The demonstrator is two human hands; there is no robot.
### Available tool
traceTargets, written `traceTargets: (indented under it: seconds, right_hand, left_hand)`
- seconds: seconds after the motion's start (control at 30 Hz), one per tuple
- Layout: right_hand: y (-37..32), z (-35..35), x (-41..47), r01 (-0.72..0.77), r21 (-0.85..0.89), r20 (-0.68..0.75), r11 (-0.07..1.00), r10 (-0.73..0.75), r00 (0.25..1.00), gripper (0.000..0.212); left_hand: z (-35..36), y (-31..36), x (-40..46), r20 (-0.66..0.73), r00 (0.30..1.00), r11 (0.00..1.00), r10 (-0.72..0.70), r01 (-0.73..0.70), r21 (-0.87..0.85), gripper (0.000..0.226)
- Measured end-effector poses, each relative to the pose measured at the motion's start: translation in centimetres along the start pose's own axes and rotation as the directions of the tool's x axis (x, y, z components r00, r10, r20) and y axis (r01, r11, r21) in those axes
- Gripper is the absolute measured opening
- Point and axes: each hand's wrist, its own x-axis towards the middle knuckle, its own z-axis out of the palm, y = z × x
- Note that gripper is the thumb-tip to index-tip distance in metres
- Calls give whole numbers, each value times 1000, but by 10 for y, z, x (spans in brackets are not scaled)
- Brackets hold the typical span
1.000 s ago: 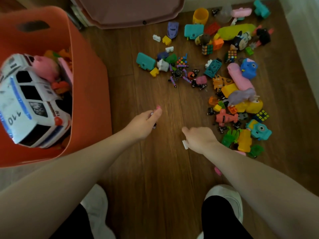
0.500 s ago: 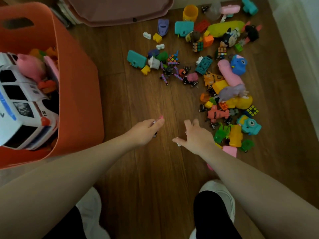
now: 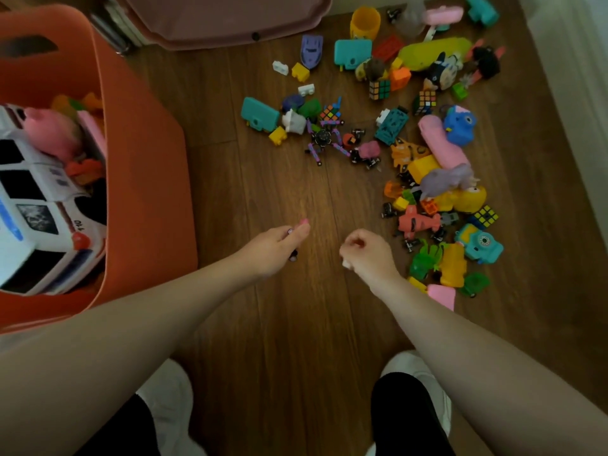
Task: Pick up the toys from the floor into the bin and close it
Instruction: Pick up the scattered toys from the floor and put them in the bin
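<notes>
Both hands changed little: right hand [image 3: 368,255] has curled, apparently pinching a white piece [image 3: 346,263]; left hand [image 3: 279,246] still pinches something small

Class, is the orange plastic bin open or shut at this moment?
Open. The orange plastic bin has no lid on it, and the white toy police car and pink soft toy show inside from above.

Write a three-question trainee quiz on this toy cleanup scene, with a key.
1. True or false: the orange bin already holds a white toy police car.
2. Which hand is nearer the bin?
A. left hand
B. right hand
3. Fill in: the pink lid lies on the ____, not on the bin.

Key: 1 true; 2 A; 3 floor.
</notes>
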Motion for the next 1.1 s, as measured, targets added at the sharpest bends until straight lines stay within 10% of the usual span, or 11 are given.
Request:
traceTargets:
  seconds: [0.1,0.4,0.5,0.63,0.87,1.1]
  right_hand:
    - [-42,-10,-8,-340,678,280,652,199,939,7]
    - [-199,53,-39,-219,755,400,618,-169,901,10]
    - [-242,85,-52,-200,734,446,648,-239,862,24]
    - [-294,127,-62,-137,636,423,759,-194,885,27]
    - [-315,175,-56,34,354,299,935,-147,943,42]
    - [-296,122,-54,37,451,413,892,-245,877,44]
  left_hand:
    - [-14,13,-4,39,999,978,3,5,-209,46]
    - [-118,35,-85,-158,965,850,210,-260,-459,42]
    - [-161,15,-119,-363,883,871,298,-407,-274,28]
    - [-207,-27,-132,-700,656,955,282,-264,138,28]
    - [-212,-66,-107,-582,776,760,245,219,612,51]
    - [-188,-64,-109,-700,556,820,449,56,570,48]
